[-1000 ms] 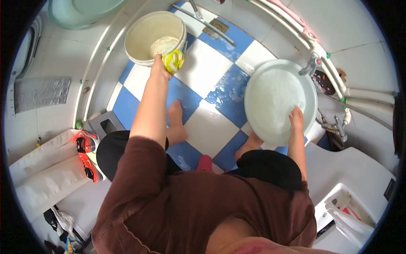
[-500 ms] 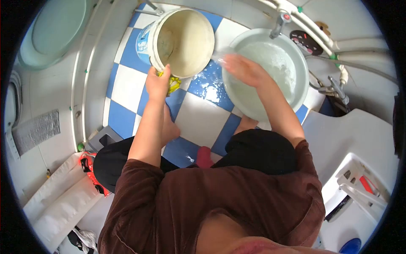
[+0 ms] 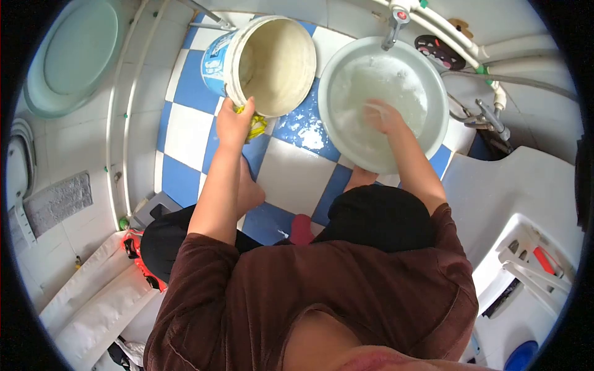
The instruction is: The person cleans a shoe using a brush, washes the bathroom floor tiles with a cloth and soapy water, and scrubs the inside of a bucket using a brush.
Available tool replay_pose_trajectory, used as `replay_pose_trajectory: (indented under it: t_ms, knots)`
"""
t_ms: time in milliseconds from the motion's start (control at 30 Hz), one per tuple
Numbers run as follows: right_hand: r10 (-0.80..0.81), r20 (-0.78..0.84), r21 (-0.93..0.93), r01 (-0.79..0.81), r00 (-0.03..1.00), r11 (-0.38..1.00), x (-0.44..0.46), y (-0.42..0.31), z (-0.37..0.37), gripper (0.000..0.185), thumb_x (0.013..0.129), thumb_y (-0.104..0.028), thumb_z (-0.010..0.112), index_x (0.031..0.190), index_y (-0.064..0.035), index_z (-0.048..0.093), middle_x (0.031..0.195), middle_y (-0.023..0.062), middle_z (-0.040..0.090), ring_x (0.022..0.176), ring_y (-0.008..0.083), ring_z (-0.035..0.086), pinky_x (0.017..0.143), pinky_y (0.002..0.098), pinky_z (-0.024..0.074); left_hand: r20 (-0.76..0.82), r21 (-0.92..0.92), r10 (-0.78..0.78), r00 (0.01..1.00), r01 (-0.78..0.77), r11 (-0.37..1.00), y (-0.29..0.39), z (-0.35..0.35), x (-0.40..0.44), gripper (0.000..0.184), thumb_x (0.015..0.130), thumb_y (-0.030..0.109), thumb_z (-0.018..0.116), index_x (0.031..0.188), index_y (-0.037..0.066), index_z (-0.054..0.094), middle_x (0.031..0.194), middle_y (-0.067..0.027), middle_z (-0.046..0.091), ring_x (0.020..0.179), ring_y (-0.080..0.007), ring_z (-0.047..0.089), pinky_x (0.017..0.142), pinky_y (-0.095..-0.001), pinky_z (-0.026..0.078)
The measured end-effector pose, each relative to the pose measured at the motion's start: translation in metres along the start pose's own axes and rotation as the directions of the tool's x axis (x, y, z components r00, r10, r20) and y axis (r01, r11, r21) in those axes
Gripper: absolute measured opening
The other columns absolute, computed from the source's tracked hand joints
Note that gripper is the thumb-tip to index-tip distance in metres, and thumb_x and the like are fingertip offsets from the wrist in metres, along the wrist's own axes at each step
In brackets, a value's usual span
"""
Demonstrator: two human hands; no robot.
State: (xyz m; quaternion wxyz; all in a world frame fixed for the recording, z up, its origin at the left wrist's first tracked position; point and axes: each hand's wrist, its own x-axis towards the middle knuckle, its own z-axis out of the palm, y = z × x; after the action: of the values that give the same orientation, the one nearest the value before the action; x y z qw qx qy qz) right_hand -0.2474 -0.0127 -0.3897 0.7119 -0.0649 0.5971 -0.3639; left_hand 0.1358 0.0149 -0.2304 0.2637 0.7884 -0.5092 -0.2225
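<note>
A white bucket (image 3: pixel 275 68) with a blue printed side leans over on the tiled floor, its mouth facing me. My left hand (image 3: pixel 234 123) is closed at the bucket's lower rim, thumb over the edge. Bunched beneath that hand is a crumpled yellow thing (image 3: pixel 257 125), perhaps a cloth. On the right, a pale green basin (image 3: pixel 327 117) holds cloudy water (image 3: pixel 402 93). My right hand (image 3: pixel 385 117) dips into this water with its fingers loosely extended, blurred and partly under the surface. I see nothing held in it.
A tap (image 3: pixel 396 28) hangs over the basin's far rim, with pipes (image 3: pixel 458 38) along the wall. Blue and white tiles (image 3: pixel 297 173) are wet between bucket and basin. A white ledge (image 3: pixel 495 185) lies at right, with a white tray of tools (image 3: pixel 526 260).
My right hand has moved from above the basin's left rim, where it was flinging water, down into the basin water. My left hand stays at the bucket rim.
</note>
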Motion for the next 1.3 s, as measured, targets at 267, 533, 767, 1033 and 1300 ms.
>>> replay_pose_trajectory:
  t_ms: [267,533,767,1033,1300]
  knots:
    - [-0.187,0.387,0.113,0.155,0.903,0.981,-0.056,-0.043,0.077,0.041,0.091,-0.023,0.046,0.125,0.0007,0.046,0.125,0.0148,0.049,0.117,0.0245,0.045,0.099,0.0358,0.0384,0.044,0.084,-0.03,0.999,0.027,0.996,0.014,0.001,-0.002,0.046,0.072,0.045,0.066,0.093,0.004,0.061,0.087,-0.0172,0.065,0.083,-0.0317,0.063,0.073,-0.0373,0.047]
    - [-0.324,-0.38,-0.197,0.266,0.866,0.944,0.024,0.012,-0.038,0.033,0.092,-0.018,0.044,0.12,-0.0011,0.049,0.115,0.0134,0.055,0.103,0.0241,0.053,0.091,0.0345,0.0418,0.055,0.045,-0.011,0.998,0.009,0.999,0.011,-0.003,0.004,0.045,0.073,0.044,0.066,0.094,0.004,0.061,0.089,-0.0176,0.065,0.085,-0.0319,0.063,0.074,-0.0368,0.047]
    - [-0.081,0.685,0.237,-0.116,0.724,0.965,-0.076,-0.042,0.1,0.035,0.092,-0.018,0.048,0.122,0.0001,0.049,0.115,0.0136,0.055,0.112,0.0238,0.049,0.098,0.0363,0.0377,0.045,0.009,0.01,0.999,-0.01,1.0,0.029,0.003,0.002,0.046,0.073,0.043,0.066,0.096,0.004,0.062,0.089,-0.0175,0.065,0.086,-0.032,0.062,0.075,-0.037,0.047]
    - [-0.725,-0.465,-0.599,0.422,0.508,0.681,0.029,0.009,-0.032,0.037,0.086,-0.019,0.051,0.116,0.002,0.05,0.111,0.0151,0.058,0.106,0.0244,0.053,0.09,0.0363,0.042,0.064,-0.035,-0.018,0.998,0.02,0.999,0.028,0.001,0.002,0.045,0.073,0.043,0.066,0.095,0.003,0.062,0.089,-0.0167,0.066,0.085,-0.0311,0.063,0.074,-0.0369,0.048]
    - [-0.084,0.607,0.243,-0.085,0.79,0.966,-0.057,-0.032,0.078,0.033,0.09,-0.023,0.051,0.116,-0.0027,0.053,0.12,0.012,0.054,0.111,0.0231,0.051,0.092,0.0347,0.0419,0.084,0.041,-0.049,0.995,0.046,0.998,0.04,0.006,0.003,0.044,0.072,0.041,0.067,0.097,0.006,0.063,0.088,-0.0156,0.066,0.084,-0.0309,0.063,0.074,-0.0369,0.048]
